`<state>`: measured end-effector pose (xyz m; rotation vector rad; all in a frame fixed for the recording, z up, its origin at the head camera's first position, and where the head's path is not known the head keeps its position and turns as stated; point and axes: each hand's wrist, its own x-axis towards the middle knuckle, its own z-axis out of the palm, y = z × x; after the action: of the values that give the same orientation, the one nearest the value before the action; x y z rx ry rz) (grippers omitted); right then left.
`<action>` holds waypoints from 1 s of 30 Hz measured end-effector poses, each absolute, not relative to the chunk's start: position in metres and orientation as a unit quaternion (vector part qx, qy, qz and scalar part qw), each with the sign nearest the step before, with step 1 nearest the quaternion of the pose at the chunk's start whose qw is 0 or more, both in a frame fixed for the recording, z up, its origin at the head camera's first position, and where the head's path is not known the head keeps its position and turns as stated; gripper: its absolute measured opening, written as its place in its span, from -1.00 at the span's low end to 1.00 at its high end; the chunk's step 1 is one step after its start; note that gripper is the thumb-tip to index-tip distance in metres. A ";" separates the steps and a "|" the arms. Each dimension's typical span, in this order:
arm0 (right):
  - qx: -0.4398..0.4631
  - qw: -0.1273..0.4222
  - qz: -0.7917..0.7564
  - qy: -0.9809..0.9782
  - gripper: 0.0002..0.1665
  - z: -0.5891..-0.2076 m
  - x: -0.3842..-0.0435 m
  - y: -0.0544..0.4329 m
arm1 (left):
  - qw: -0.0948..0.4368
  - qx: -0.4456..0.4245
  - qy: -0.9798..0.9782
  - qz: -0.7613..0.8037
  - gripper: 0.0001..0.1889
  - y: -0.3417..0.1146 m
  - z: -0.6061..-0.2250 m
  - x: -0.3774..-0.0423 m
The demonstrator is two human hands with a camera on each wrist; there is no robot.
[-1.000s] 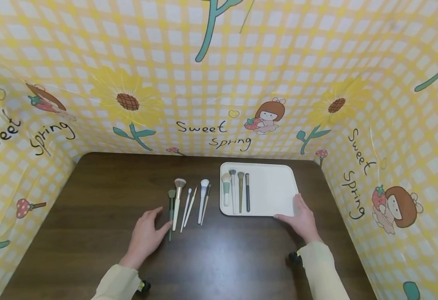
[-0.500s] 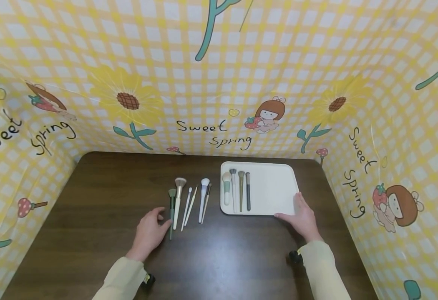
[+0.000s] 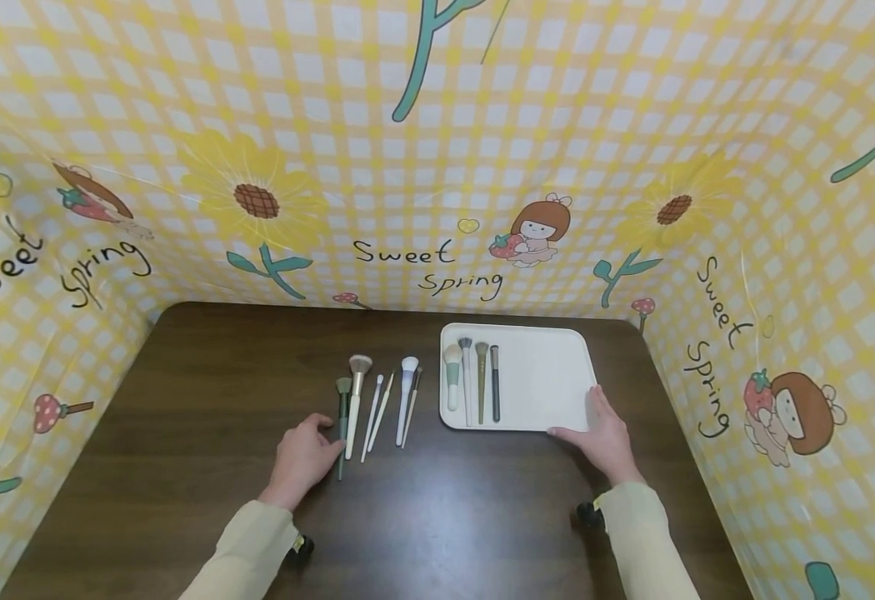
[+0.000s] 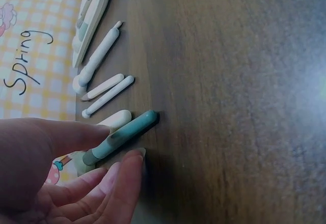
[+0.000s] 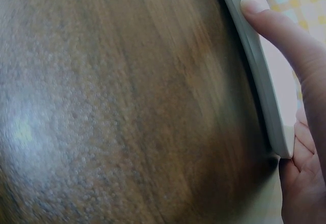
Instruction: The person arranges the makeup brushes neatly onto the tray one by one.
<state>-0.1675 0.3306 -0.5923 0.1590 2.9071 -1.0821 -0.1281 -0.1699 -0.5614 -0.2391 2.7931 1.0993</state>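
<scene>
Head view: the left hand [image 3: 304, 458] is the nearer one to the green brush [image 3: 343, 408], which lies on the bench [image 3: 205, 375] just right of its thumb, long axis running far to near, bristles far. The right hand [image 3: 606, 437] holds the near right corner of the white tray [image 3: 546, 375].

Left wrist view: thumb and fingers stand apart, either side of the green handle; the hand partly covers the bristle end, and thumb contact is hard to make out.

Right wrist view: the thumb rests on the tray's near rim; fingertips past the corner are hidden, and the green brush is out of frame.
</scene>
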 end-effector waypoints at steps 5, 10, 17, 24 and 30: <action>0.052 0.021 -0.346 0.937 0.57 -0.591 -0.167 0.330 | 0.071 -0.083 0.924 0.366 -0.57 -0.170 -0.562 -0.130; 0.054 0.026 -0.343 0.938 0.57 -0.591 -0.167 0.330 | 0.064 -0.085 0.929 0.354 -0.64 -0.170 -0.563 -0.132; 0.054 0.024 -0.342 0.938 0.58 -0.592 -0.168 0.330 | 0.047 -0.083 0.939 0.330 -0.83 -0.170 -0.561 -0.135; 0.054 0.023 -0.343 0.938 0.57 -0.592 -0.167 0.330 | 0.061 -0.084 0.942 0.320 -0.85 -0.171 -0.562 -0.137; 0.053 0.021 -0.346 0.937 0.56 -0.590 -0.166 0.329 | 0.070 -0.085 0.940 0.324 -0.82 -0.173 -0.564 -0.138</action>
<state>-0.1658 0.3285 -0.5898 0.1635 2.9032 -1.0719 -0.1382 -0.1726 -0.5641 -0.2566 2.8267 0.9745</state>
